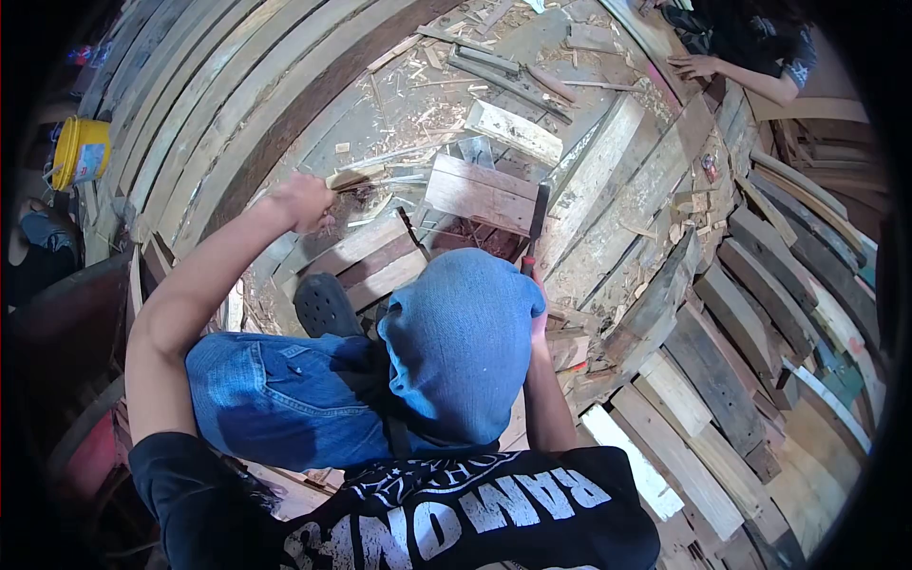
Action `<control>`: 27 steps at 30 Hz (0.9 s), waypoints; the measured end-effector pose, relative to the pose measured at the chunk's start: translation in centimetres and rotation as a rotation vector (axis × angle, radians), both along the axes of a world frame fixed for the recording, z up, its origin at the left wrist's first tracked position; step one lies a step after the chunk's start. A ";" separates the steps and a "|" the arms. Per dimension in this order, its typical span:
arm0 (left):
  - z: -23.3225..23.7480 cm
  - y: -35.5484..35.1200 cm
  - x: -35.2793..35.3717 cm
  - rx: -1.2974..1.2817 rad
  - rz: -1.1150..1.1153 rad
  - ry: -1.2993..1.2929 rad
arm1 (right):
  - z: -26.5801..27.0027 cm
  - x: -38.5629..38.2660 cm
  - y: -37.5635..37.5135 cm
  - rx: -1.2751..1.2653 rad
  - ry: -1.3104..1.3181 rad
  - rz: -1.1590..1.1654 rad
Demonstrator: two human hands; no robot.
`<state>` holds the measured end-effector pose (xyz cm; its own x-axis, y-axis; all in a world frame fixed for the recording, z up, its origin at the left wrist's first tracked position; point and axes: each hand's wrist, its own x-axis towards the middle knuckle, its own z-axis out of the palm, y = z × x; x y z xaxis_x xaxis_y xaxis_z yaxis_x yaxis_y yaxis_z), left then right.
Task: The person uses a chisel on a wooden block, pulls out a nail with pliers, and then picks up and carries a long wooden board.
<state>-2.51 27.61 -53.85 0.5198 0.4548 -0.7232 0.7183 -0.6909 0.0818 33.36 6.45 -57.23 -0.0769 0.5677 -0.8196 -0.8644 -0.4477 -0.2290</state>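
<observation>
"Two bare hands are in view; what is each doing?"

"The left hand hangs well out to the side, just beside a small brown piece; its fingers look curled, though I cannot tell whether they grip it; the right hand is partly hidden by the raised knee, its fingers seemingly wrapped round the near end of a long dark tool."

"Why is the tool held that way?"

"It runs along the right end of a pale wood block; a low hold probably lets it reach past the knee; the block seems laid over other wood for support."

"And the foot?"

"The dark clog sits by the timber pieces, perhaps for balance; a co-worker's hand is well apart, upper right."
</observation>
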 end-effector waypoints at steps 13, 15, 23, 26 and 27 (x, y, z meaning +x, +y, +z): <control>-0.2 0.1 0.2 -0.012 0.009 -0.022 | 1.1 0.8 -0.7 0.084 -0.183 -0.033; 0.5 0.3 0.7 -0.025 0.025 -0.051 | 3.2 0.8 0.2 0.124 0.251 -0.121; 14.3 2.0 9.2 0.037 0.423 -1.296 | 11.5 2.0 7.3 0.723 0.425 0.352; 21.6 1.7 10.9 0.105 0.362 -1.583 | 17.7 0.5 11.5 0.787 0.336 0.418; 23.8 1.6 10.8 0.081 0.386 -1.623 | 19.6 -0.5 12.9 0.810 0.277 0.439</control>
<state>8.26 29.18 -30.10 0.5119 0.7329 0.4481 0.0471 -0.5448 0.8372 32.82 19.35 -37.61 -0.5495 0.8279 -0.1118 -0.7271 -0.5399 -0.4240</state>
